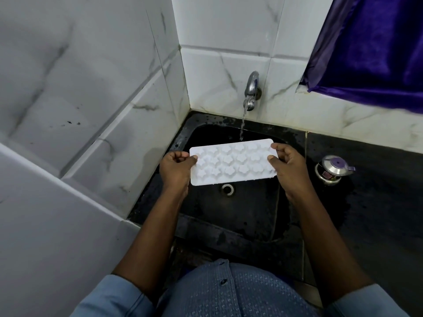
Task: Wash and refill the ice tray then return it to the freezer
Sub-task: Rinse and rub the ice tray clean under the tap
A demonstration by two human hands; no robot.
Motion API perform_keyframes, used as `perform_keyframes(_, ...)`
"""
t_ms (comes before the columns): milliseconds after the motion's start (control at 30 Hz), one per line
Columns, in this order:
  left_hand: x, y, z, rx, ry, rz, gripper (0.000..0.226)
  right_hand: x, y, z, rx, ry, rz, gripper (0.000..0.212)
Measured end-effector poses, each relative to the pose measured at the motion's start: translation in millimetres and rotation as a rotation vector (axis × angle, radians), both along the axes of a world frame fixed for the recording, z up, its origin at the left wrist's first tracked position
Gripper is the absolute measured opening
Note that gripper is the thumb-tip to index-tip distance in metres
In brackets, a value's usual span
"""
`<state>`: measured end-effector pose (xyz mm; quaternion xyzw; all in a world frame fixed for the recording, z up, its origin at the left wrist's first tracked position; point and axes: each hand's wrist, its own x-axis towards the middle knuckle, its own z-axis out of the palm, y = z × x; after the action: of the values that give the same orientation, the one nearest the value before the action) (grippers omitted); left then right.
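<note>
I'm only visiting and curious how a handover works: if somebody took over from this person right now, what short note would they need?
Left hand: pinches the left end of the white ice tray with flower-shaped moulds.
Right hand: pinches its right end.
Tray: held roughly level above the black sink; the steel wall tap is running, its water falling at the tray's far edge.
Done: tray brought to the sink, tap on.
Left: finish washing, refill, return it to the freezer, which is not in view.
</note>
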<state>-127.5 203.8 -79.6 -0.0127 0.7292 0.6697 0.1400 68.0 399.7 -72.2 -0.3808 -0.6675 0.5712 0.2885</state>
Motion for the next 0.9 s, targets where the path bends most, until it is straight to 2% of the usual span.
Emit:
perform_keyframes(167, 1.2, 0.8, -2.1, -0.020, -0.012, -0.030, 0.027, 0.8, -2.6, -2.2, 0.014, -0.075, 0.054, 0.036)
perform_keyframes(333, 1.9, 4.0, 9.3, 0.046, 0.084, -0.017, 0.027, 1.3, 4.4, 3.7, 0.053, 0.027, -0.008, 0.037)
perform_keyframes(400, 0.1, 8.0, 6.5, 0.055, 0.083, -0.032, 0.026, -1.5, 11.2, -2.5, 0.032, -0.003, -0.021, 0.036)
perform_keyframes(600, -0.5, 15.0, -28.5, -0.088, -0.122, -0.095, 0.020, -2.2, 14.9, -38.8, 0.005, -0.259, 0.027, 0.036)
perform_keyframes(733, -14.3, 25.0, -38.1, -0.044, -0.271, -0.140, 0.016, -17.7, 28.2, -38.4, 0.078, -0.289, -0.009, 0.038)
perform_keyframes(900, -28.9, 57.8, -26.4, -0.011, -0.287, -0.242, 0.026, -41.9, 58.0, -32.8, 0.072, -0.259, -0.073, 0.043)
